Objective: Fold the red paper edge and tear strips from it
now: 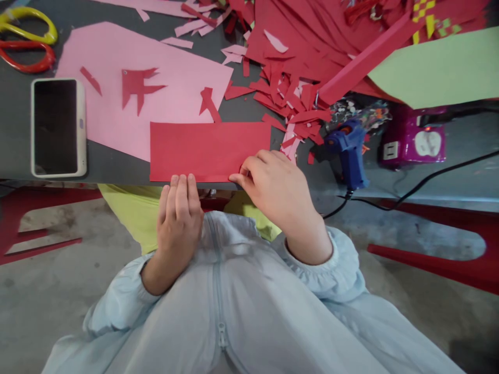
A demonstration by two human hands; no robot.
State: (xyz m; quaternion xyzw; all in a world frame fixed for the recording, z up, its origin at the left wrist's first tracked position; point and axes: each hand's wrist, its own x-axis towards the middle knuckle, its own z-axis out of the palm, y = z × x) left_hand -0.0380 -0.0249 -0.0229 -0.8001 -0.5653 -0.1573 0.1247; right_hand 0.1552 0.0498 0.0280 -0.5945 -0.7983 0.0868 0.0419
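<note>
A rectangular sheet of red paper [202, 148] lies at the table's near edge, partly over a large pink sheet [117, 124]. My left hand [180, 223] has its fingers stretched out side by side, their tips touching the near edge of the red paper; its thumb is hidden. My right hand [278, 189] is closed at the right end of the same paper, thumb and forefinger pinching its near edge. The other fingers of that hand are curled and mostly out of sight. A cut red shape [132, 85] with pointed strips rests on the pink sheet.
A phone [56, 127] and scissors [29, 44] are at the left. Red and pink scraps [286, 96] are piled at the back. A blue glue gun [348, 153], its cable, a purple power socket box [417, 137] and a pale green sheet [440, 70] occupy the right.
</note>
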